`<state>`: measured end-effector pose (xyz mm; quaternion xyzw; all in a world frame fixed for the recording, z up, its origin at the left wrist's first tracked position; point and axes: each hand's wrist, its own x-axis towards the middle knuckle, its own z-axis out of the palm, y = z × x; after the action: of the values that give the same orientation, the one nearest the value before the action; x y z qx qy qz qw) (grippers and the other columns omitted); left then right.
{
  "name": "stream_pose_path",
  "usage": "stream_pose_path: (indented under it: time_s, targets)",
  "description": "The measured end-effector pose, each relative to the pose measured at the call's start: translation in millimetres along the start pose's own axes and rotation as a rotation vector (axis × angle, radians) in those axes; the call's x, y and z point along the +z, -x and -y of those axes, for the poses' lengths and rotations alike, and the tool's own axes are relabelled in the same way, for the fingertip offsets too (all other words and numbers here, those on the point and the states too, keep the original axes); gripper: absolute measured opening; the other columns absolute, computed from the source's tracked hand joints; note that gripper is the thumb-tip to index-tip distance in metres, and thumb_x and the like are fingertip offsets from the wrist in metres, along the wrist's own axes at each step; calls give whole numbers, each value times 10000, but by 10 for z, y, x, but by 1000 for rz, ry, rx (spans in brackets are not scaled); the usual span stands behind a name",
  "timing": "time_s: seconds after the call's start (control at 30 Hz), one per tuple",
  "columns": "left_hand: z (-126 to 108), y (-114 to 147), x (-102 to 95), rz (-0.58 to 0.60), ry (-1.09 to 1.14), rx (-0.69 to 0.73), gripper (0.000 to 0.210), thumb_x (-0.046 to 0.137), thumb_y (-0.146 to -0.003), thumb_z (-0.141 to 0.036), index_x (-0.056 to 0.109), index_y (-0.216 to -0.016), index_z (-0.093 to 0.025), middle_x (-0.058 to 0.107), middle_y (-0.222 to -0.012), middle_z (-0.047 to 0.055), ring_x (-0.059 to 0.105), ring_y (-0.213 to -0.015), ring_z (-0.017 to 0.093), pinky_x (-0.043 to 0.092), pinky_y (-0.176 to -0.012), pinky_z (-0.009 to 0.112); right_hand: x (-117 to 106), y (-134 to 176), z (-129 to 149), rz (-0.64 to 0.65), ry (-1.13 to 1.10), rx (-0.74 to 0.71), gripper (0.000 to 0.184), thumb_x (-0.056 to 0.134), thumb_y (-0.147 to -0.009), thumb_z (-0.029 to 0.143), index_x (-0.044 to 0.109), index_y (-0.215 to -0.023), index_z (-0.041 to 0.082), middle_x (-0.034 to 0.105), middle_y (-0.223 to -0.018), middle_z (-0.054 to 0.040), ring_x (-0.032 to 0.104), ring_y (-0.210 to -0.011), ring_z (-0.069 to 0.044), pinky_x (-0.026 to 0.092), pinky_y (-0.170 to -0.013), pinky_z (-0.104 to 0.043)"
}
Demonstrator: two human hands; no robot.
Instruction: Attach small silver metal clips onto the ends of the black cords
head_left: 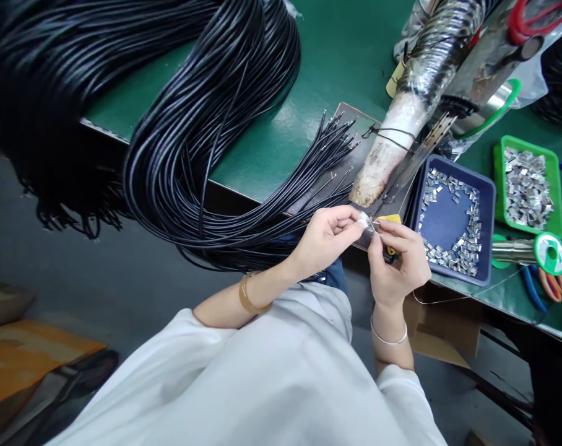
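Note:
My left hand [327, 238] is closed in a pinch, its thumb and forefinger on a small silvery-white piece [363, 220] whose details are too small to make out. Facing it, my right hand [399, 260] pinches thin solder wire, its fingertips almost touching the left ones. A loose length of the solder wire [441, 301] hangs below my right wrist and runs toward the spool [551, 253] on the right. Just beyond my fingers is the blunt, stained end of a plastic-wrapped duct [371, 186]. Black cables [244, 232] with stripped ends lie left of my hands.
A blue tray [488, 217] and a green basket [499, 179] hold many small metal parts. Orange-and-blue-handled pliers [536, 291] lie by the table's front edge. More bundled black cable [216, 80] covers the green table [350, 49] at left. Cardboard [443, 328] is below.

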<state>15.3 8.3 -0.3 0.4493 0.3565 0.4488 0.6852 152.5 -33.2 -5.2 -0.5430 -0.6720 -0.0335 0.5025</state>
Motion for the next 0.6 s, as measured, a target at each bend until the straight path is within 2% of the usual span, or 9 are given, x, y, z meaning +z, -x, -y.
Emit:
stream_pose_path:
  time_s: [0.13,0.33,0.5,0.6]
  targets:
    - [-19,-4,5,-23,-38,21,175,634,-861,-288,635,-777,-135,476,-603,-36,427,-556,56,380,-550,186,-10,-31,22,-21,12,-4,210,733,-788,82,669,-915,236,749,-994,-9,728,-896,-170,618,-821,-353]
    - [-57,10,-32,11,0,-25,141,640,-833,-262,639,-778,-133,568,-682,-1,517,-641,81,447,-627,200,-35,16,49,8,-13,-32,214,736,-776,91,632,-898,233,748,-1058,-26,732,-897,-161,638,-770,-308]
    - [-59,31,-50,33,-33,-37,171,628,-837,-274,633,-752,-126,566,-690,8,501,-652,84,416,-612,196,-56,41,26,28,-93,-11,199,702,-810,96,616,-933,228,757,-1004,-20,741,-895,-158,625,-785,-304]
    - [-80,78,-56,88,-99,-52,183,612,-857,-281,640,-772,-122,461,-614,-36,384,-558,57,310,-524,188,-146,43,-40,-18,-205,111,117,630,-878,142,596,-945,231,736,-854,11,735,-733,-146,599,-613,-272]
